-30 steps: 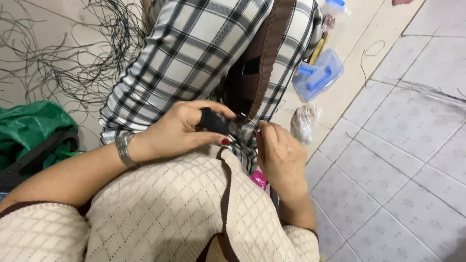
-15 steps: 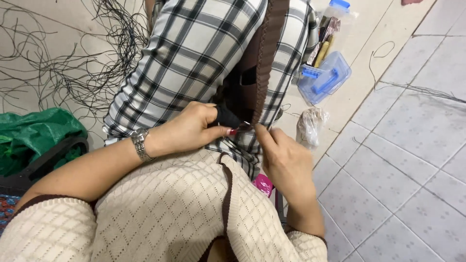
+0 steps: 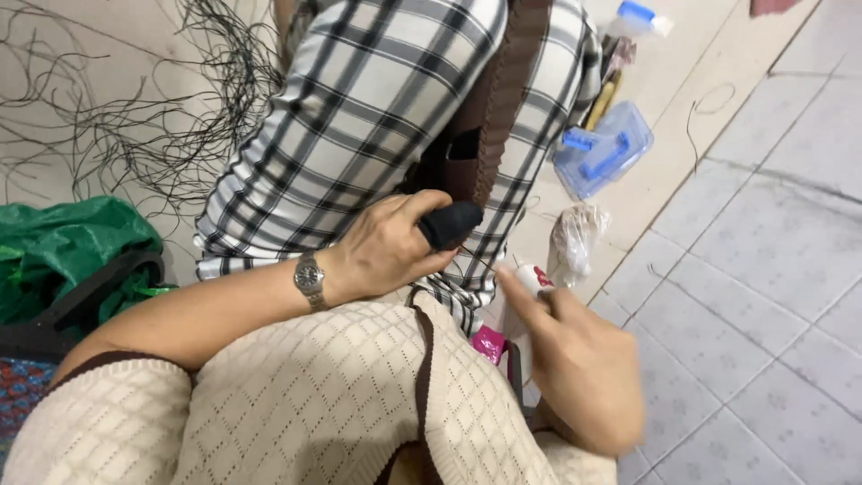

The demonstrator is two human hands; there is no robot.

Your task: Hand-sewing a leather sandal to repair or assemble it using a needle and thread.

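Note:
My left hand, with a wristwatch on it, lies curled on a black-and-white plaid cloth. Its fingers are closed around a small black piece, just below a brown stitched strap that runs over the plaid. My right hand is lower right, motion-blurred, with the forefinger stretched toward a small white thing with a red mark. Whether it holds anything is unclear. A cream knitted garment with a brown edge covers my lap.
A clear blue plastic box, a bottle with a blue cap and a crumpled clear bag lie on the floor at right. Loose black cords spread at upper left above a green bag. A pink item peeks out by my knee.
My right hand has pulled away from the strap, down and to the right. My left hand stays on the plaid cloth with the black piece. The view has shifted slightly.

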